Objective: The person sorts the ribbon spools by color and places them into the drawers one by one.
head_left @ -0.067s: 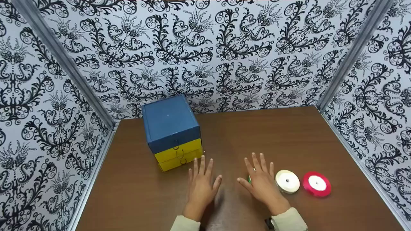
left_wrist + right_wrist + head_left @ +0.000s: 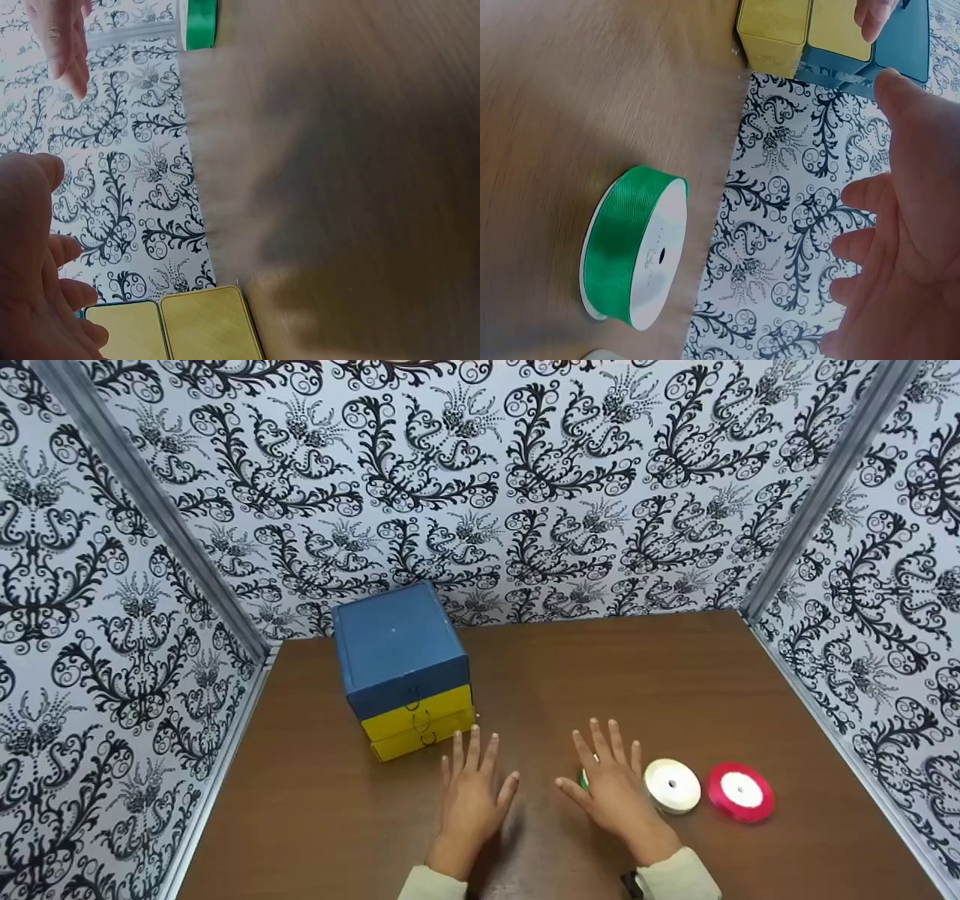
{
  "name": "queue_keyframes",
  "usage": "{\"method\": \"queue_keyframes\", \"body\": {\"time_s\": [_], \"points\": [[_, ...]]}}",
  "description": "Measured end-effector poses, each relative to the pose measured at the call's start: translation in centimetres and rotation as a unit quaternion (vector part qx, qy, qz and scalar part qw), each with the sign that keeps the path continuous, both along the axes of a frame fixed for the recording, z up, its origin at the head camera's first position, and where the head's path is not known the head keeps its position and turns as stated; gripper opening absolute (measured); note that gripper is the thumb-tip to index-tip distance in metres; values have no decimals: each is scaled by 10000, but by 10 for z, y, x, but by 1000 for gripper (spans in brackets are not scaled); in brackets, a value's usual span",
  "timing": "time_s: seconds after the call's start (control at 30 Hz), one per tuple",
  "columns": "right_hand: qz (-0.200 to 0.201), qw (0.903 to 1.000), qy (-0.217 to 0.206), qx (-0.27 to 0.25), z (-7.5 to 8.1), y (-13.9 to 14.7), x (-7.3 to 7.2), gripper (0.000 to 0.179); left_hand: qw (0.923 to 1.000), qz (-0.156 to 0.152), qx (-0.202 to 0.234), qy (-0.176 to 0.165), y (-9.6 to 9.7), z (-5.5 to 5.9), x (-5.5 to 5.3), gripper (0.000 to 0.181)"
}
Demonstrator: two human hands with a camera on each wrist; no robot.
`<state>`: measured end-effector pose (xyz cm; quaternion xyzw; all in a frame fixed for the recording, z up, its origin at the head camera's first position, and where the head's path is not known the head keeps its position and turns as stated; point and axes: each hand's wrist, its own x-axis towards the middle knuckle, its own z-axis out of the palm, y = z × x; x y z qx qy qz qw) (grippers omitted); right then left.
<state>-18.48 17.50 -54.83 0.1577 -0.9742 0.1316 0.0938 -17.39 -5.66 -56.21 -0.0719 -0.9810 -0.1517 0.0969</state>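
My left hand (image 2: 471, 802) hovers above the table, fingers spread, in front of a box with drawers (image 2: 401, 649). It holds nothing. To its right, my right hand (image 2: 616, 795) is also spread and bare, held over a spool of green ribbon (image 2: 634, 244). From the head view that spool is mostly hidden beneath the right hand; the right wrist view shows it whole, lying flat with a white face. Just right of the right hand lies a spool of cream ribbon (image 2: 672, 786), and beyond it a spool of red ribbon (image 2: 741, 792).
The drawer box has a blue top, a blue drawer and two yellow drawers (image 2: 420, 724) with small loop pulls. All stands on a brown wooden table (image 2: 600, 675), enclosed by walls (image 2: 480, 472) with black scroll patterns and grey metal corner posts (image 2: 829, 487).
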Motion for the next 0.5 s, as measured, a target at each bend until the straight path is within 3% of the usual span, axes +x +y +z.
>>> {"method": "queue_keyframes", "body": {"time_s": [0.1,0.2,0.3,0.33,0.37,0.43,0.5], "points": [[83,10000,27,-41,1,2,-2,81,9995,-102,282,-83,-3,-2,3,72],[195,9996,27,-189,3,5,-4,80,9940,-288,996,-336,-13,-5,10,70],[362,9988,-2,-314,5,6,-8,79,9721,-497,2198,-651,-33,-5,21,64],[432,9985,3,-339,6,5,-9,78,9640,-573,2503,-689,-44,-10,24,60],[506,9981,32,-363,7,5,-11,77,9548,-724,2818,-613,-60,-26,22,59],[648,9971,107,-384,10,2,-15,73,9425,-759,3204,-580,-86,-22,29,51],[775,9962,230,-321,14,-1,-20,69,9376,-441,3362,-765,-113,-12,35,46]]}}
